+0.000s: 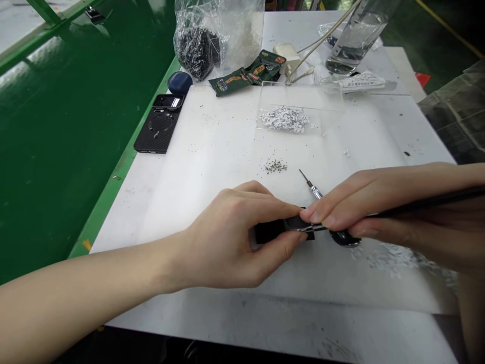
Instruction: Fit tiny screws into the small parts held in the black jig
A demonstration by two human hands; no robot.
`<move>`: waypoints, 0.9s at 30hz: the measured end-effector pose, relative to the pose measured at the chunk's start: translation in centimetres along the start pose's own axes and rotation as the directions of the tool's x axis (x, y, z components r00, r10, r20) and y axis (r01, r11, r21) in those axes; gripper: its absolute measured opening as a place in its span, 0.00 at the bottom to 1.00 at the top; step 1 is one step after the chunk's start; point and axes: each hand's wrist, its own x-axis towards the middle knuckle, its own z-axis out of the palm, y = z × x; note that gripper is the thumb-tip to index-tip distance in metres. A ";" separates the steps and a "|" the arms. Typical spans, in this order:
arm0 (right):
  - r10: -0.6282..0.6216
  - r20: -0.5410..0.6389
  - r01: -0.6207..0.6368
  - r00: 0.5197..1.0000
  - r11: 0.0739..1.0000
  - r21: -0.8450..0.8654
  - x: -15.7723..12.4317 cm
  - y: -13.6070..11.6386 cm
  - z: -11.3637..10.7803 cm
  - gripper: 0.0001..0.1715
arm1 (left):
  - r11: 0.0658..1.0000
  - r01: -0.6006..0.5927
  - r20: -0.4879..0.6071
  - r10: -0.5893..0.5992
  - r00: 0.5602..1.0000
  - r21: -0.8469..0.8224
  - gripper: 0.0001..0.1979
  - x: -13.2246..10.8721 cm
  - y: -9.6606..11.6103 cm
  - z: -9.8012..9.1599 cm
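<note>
The left forearm point(83, 298) reaches in from the near left. The left hand point(227, 237) pinches a small black part point(270, 232) narrowly between thumb and fingers, while the right hand point(352, 207) grips a black-handled tool point(428, 205), its metal tip against the part, over a white sheet point(212, 151).

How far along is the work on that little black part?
Looks done: white bits are gathered in a clear tray, and grey bits form a small pile on the white sheet. In hand: the left hand grips a small black part; the right hand holds a thin black tool against it. Left, apparently: that black part, plus loose white scraps.
</note>
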 end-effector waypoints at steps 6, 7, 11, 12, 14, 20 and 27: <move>0.001 -0.012 0.000 1.000 1.000 0.023 0.1 0.1 0.1 0.08 | 1.000 0.030 0.007 -0.030 1.000 -0.001 0.07 0.0 0.2 0.0; -0.001 -0.010 0.001 1.000 1.000 0.024 0.2 0.1 0.1 0.08 | 0.999 0.032 0.007 -0.032 0.999 -0.003 0.07 0.0 0.2 0.0; -0.011 -0.003 0.011 1.000 1.000 0.023 0.2 0.0 0.0 0.08 | 0.999 0.042 0.011 -0.042 0.999 0.001 0.07 0.1 0.2 0.0; -0.015 -0.003 0.015 1.000 1.000 0.018 0.2 0.0 0.1 0.08 | 0.999 0.044 0.012 -0.044 0.999 0.003 0.07 0.0 0.2 0.0; -0.018 -0.002 0.018 1.000 1.000 0.007 0.2 -0.1 0.1 0.08 | 0.999 0.040 0.009 -0.040 0.999 0.001 0.07 0.0 0.2 0.0; -0.053 0.055 0.054 0.997 0.998 -0.018 0.3 0.0 -0.1 0.11 | 1.000 0.022 0.015 -0.022 1.000 -0.008 0.08 0.0 0.2 0.0; -0.015 0.088 0.018 0.996 0.999 -0.030 0.4 -0.1 -0.6 0.12 | 1.000 0.005 0.005 -0.005 1.000 -0.007 0.09 0.0 0.1 0.0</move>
